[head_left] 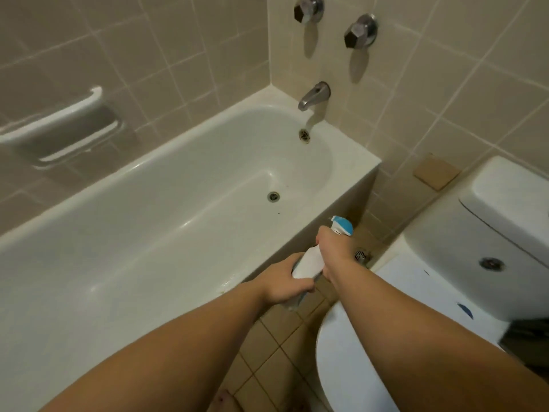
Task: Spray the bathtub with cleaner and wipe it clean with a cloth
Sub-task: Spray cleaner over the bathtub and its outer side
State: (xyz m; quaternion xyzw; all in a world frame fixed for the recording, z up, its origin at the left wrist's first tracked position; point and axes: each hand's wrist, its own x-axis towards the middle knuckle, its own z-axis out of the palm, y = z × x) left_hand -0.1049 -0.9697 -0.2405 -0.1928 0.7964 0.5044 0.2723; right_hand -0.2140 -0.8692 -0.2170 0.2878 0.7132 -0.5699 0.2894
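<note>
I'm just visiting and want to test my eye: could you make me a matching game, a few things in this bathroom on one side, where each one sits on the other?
Things:
1. spray bottle
2. spout
3. drain
4. grab bar

Places:
A. on the tiled wall left of the tub
B. in the tub floor
C. held in both hands
D. on the wall over the tub's far end

Pairs: 1-C, 2-D, 3-B, 4-A

Spray bottle [309, 263] label hidden by hands, grab rail [50, 120] cut off left, blurred
</note>
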